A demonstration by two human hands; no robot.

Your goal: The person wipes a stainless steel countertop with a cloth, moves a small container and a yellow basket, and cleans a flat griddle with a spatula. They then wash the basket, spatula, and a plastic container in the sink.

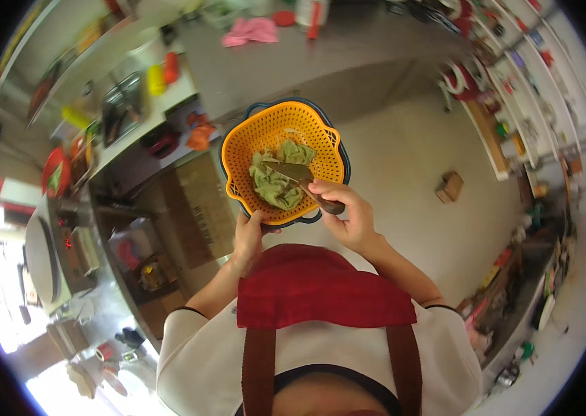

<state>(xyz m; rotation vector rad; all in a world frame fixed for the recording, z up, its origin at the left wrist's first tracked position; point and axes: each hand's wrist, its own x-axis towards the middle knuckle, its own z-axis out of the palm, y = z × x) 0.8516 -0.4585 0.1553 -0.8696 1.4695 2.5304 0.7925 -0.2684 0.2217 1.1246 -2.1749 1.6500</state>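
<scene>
My left hand point(248, 237) grips the near-left rim of a yellow plastic colander point(237, 151), which is nested in a dark blue plastic basin point(346, 162). Crumpled green cloths point(277, 190) lie in the colander; they look damp. In my right hand point(351, 216) is a knife point(293, 170), its dark wooden handle inside my fingers. The blade points left over the cloths; whether it touches them I cannot tell. Both nested vessels are held up in front of my red apron point(324, 291), above the floor. The fingers of my left hand beneath the rim are partly hidden.
Ahead runs a steel worktable point(334, 57) with a pink cloth point(250, 32) on it. A counter with a sink point(125, 106) stands at the left, nearer a weighing scale point(46, 255). Wall shelves point(537, 78) line the right. On the floor sits a small cardboard box point(449, 187).
</scene>
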